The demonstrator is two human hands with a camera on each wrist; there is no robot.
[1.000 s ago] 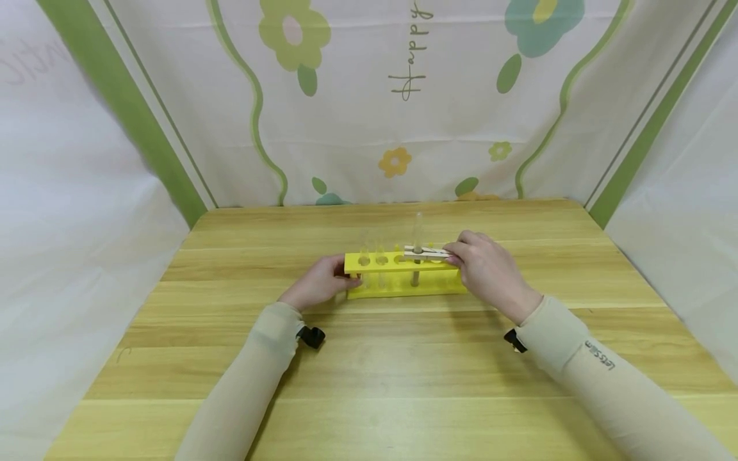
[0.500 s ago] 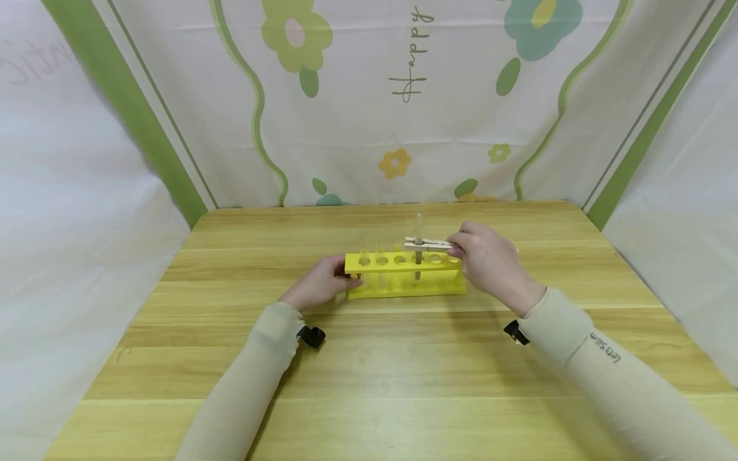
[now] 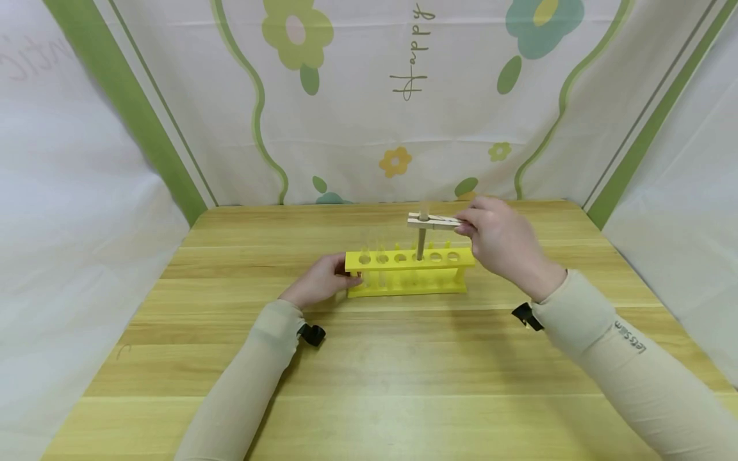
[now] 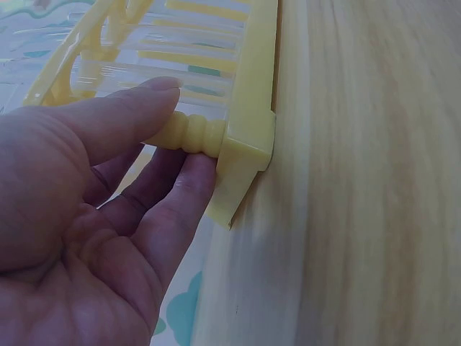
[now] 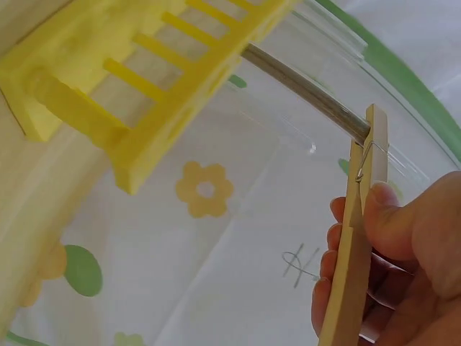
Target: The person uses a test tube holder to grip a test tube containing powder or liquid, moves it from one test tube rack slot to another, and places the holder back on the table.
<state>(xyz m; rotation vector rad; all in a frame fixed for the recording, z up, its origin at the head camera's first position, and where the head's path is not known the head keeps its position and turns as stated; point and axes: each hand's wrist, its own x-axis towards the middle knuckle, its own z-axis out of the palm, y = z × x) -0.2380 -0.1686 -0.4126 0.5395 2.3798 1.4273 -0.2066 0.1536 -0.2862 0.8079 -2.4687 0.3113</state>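
Head view: towards the far edge of the wood-grain tabletop (image 3: 369,390), midway between its side edges, a glossy yellow plastic rack (image 3: 403,290) stands upright, its ringed end post pinched by the left hand (image 3: 319,280). The right hand (image 3: 501,243) curls around a slim wooden clamp (image 3: 435,222) with a wire spring, gripping a greyish, slender tube (image 3: 421,243) at the fourth hole; whether its tip is clear is hard to tell. Drawing it straight up, clamp level, rack pinned, should avoid scraping.
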